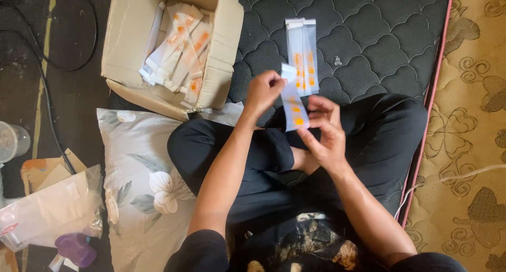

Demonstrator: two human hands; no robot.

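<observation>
The left hand (263, 90) pinches the top edge of a narrow white sachet with orange marks (293, 106), while the right hand (327, 132) grips its lower edge between thumb and fingers, holding it upright above the lap. Just beyond the fingertips, two matching sachets (303, 53) lie flat on the open quilted mattress (379, 35); left of the left fingers, a cardboard box (126, 56) holds many more

The clear cup (11, 140) is cut off by the left edge.
</observation>
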